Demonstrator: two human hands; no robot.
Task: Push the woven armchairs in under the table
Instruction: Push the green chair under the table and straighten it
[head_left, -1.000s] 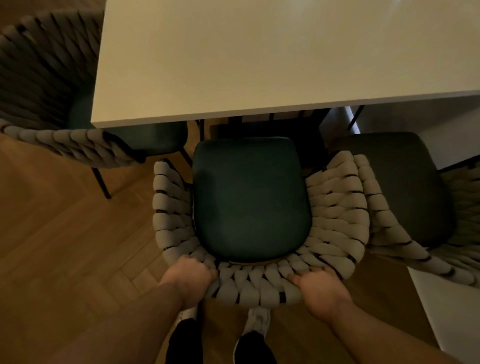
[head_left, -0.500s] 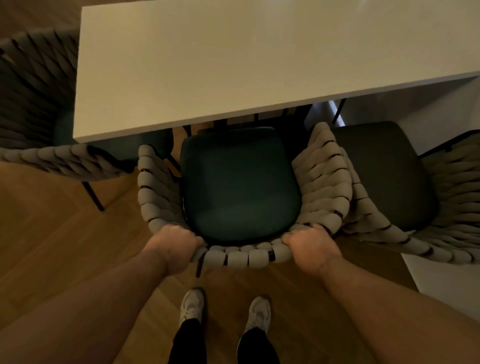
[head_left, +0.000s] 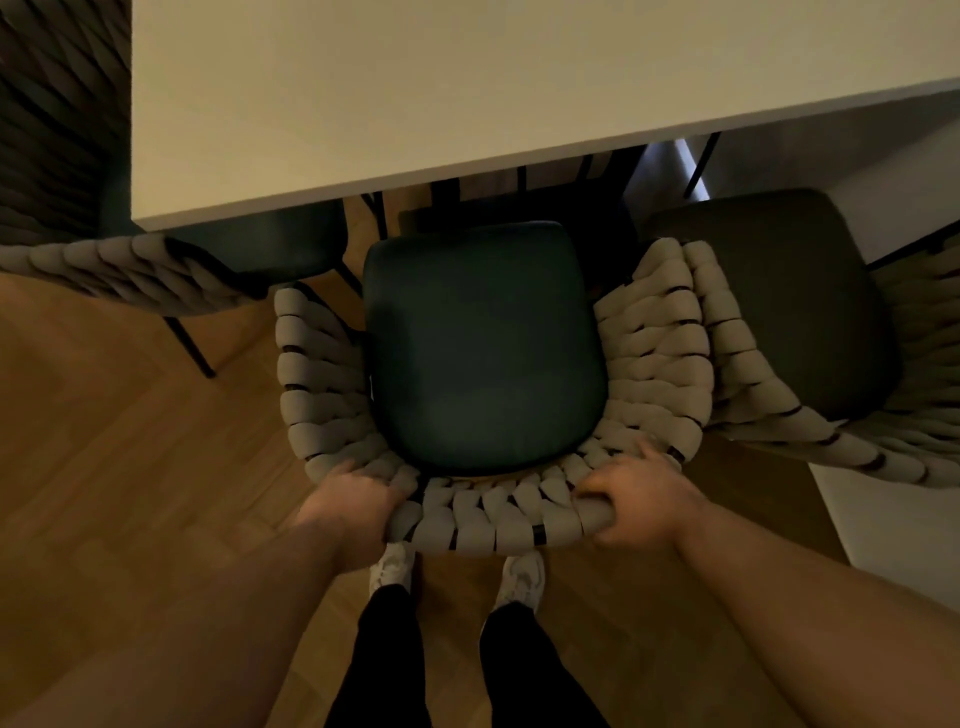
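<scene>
A woven armchair (head_left: 322, 384) with a dark green seat cushion stands right in front of me, its seat front just short of the white table (head_left: 415, 104) edge. My left hand (head_left: 348, 504) grips the left of its woven backrest rim. My right hand (head_left: 636, 501) grips the right of the same rim. A second woven armchair (head_left: 769, 426) stands close on the right, its armrest touching the first one's. At the table's left corner a third woven armchair (head_left: 130, 270) has its seat partly under the top.
Wooden herringbone floor (head_left: 130, 467) spreads to the left and below. My two white shoes (head_left: 395, 564) stand just behind the chair's back. A white surface (head_left: 893, 519) lies at the right edge.
The chair moved forward toward the table half a second ago; now its seat front sits slightly clear of the table edge again. Both hands keep their hold on the backrest rim.
</scene>
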